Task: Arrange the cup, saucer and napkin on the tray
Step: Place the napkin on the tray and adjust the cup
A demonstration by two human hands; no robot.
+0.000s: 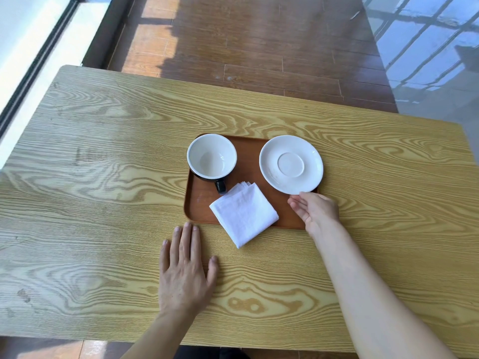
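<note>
A brown tray lies on the wooden table. On its left end stands a cup, black outside and white inside, handle pointing toward me. A white saucer rests on the tray's right end and overhangs its right edge. A folded white napkin lies skewed across the tray's near rim, one corner hanging onto the table. My right hand is at the saucer's near edge, fingertips touching the rim, fingers loosely curled. My left hand lies flat on the table, fingertips just short of the tray's near left corner.
The light wood-grain table stretches wide to both sides of the tray. Beyond its far edge is a dark wooden floor. A window frame runs along the left, and a glass panel stands at the far right.
</note>
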